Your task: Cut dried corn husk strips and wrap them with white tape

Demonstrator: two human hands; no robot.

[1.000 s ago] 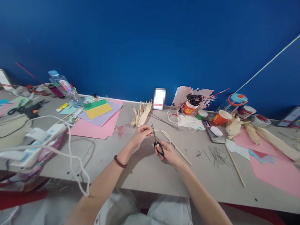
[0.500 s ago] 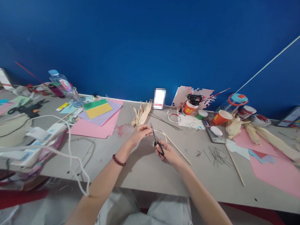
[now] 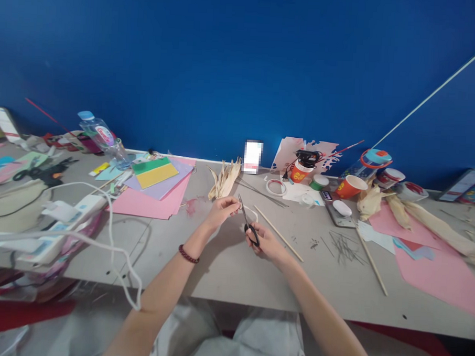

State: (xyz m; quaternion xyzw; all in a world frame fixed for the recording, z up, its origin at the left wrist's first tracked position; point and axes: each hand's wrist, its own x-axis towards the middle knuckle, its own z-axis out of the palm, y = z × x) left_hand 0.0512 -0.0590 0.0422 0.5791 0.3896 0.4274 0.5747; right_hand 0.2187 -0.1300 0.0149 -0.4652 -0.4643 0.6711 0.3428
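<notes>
My left hand [image 3: 222, 210] pinches the end of a thin pale strip [image 3: 252, 210] between thumb and fingertips. The strip curves away to the right, behind the scissors. In my right hand [image 3: 264, 241] are black-handled scissors [image 3: 244, 215], blades pointing up and towards the left fingertips. The blades cross near the strip; whether they touch it I cannot tell. Just behind the left hand stands a bundle of dried corn husks [image 3: 223, 180]. A wooden stick [image 3: 280, 235] lies to the right of the scissors.
Coloured paper sheets [image 3: 145, 203] and a power strip [image 3: 66, 228] with white cables lie at left. On the right are scattered dark wire pieces [image 3: 347, 247], a second stick [image 3: 371, 261], an orange paper cup [image 3: 351, 186] and pink paper [image 3: 438, 271]. A roll of tape [image 3: 276, 187] lies behind.
The pale strip's free part has shifted left and now bends in a tighter curve near the scissors. Both hands stay almost in place.
</notes>
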